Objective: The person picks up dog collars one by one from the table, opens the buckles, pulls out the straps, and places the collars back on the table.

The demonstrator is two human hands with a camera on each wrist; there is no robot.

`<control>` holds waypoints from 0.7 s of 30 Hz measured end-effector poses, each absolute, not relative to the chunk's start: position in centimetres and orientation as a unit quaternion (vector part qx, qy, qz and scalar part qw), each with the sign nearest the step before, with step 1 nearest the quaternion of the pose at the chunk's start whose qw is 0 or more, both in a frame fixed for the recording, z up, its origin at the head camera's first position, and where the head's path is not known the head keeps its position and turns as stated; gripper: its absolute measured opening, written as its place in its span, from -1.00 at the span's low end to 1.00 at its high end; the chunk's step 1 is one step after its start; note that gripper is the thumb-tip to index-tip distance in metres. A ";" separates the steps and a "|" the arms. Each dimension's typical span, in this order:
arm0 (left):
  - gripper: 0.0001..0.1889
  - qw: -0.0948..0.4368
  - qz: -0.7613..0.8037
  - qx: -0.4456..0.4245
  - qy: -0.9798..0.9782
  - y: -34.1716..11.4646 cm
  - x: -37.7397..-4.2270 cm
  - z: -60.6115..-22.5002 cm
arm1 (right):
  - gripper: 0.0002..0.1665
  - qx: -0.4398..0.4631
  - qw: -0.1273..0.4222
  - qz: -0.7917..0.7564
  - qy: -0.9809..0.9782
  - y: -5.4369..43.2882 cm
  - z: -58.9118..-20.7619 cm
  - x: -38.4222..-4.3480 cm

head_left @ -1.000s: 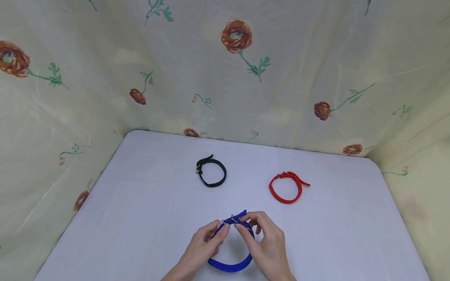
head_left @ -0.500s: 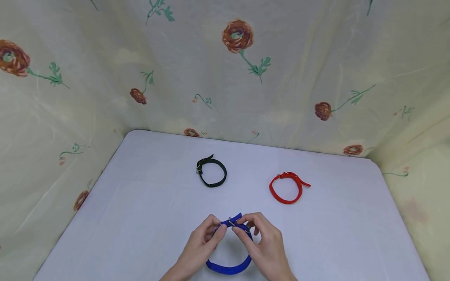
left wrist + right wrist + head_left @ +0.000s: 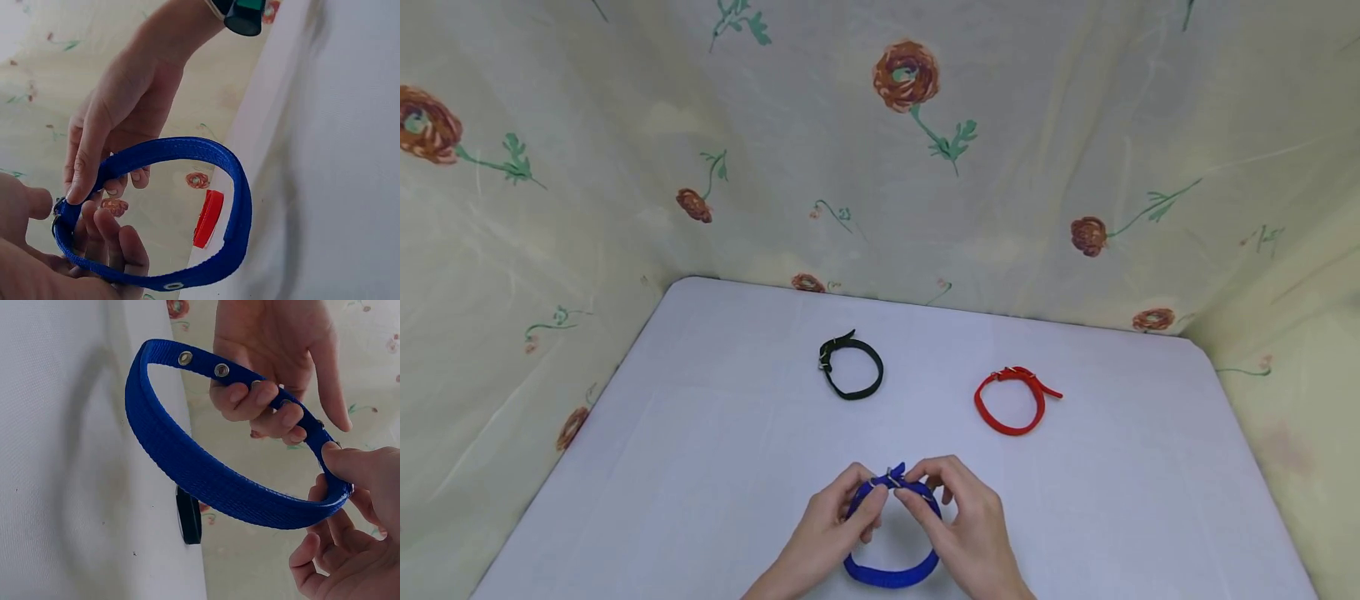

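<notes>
A blue buckled collar (image 3: 891,577) of woven webbing with metal eyelets is held up as a loop between both hands. My left hand (image 3: 831,525) grips its left side, thumb on the near face and fingers curled behind. At the top of the loop sits a metal buckle (image 3: 892,477), with the short strap tip standing up beyond it. My right hand (image 3: 966,517) pinches the band just right of this buckle between thumb and index finger. In the right wrist view, eyelets (image 3: 222,369) line the strap by the left hand's curled fingers (image 3: 253,403).
Farther back on the white table (image 3: 715,467) lie a black collar (image 3: 868,392), left of centre, and a red collar (image 3: 1011,429) to the right, both buckled into loops. A flowered curtain (image 3: 1000,167) hangs around the table's back and sides.
The free strap tip above the buckle has drawn down and left and shows shorter. The buckle has shifted slightly left and toward me; both hands keep their hold on the blue collar.
</notes>
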State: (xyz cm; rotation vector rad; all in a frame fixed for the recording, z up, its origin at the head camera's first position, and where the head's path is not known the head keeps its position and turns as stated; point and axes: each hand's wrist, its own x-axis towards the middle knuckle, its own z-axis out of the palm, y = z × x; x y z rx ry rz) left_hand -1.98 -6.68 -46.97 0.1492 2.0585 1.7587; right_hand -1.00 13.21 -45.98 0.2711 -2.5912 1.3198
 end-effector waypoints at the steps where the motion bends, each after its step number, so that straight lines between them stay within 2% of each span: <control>1: -0.65 0.211 0.631 0.064 0.744 -6.7 -2.0 -46.9 | -0.66 0.097 0.108 0.449 -0.882 13.2 -46.0 -1.0; 8: -0.61 0.209 0.635 0.072 0.740 -7.1 -2.2 -46.9 | -0.71 0.129 0.094 0.450 -0.879 13.6 -45.9 -1.1; 14: -0.60 0.194 0.610 0.006 0.768 -6.8 -2.5 -46.9 | -0.78 0.143 0.086 0.461 -0.872 13.5 -45.8 -1.0; 21: -0.45 0.230 0.630 -0.049 0.741 -6.9 -2.7 -47.3 | -0.82 0.100 -0.003 0.537 -0.837 13.8 -45.3 -0.9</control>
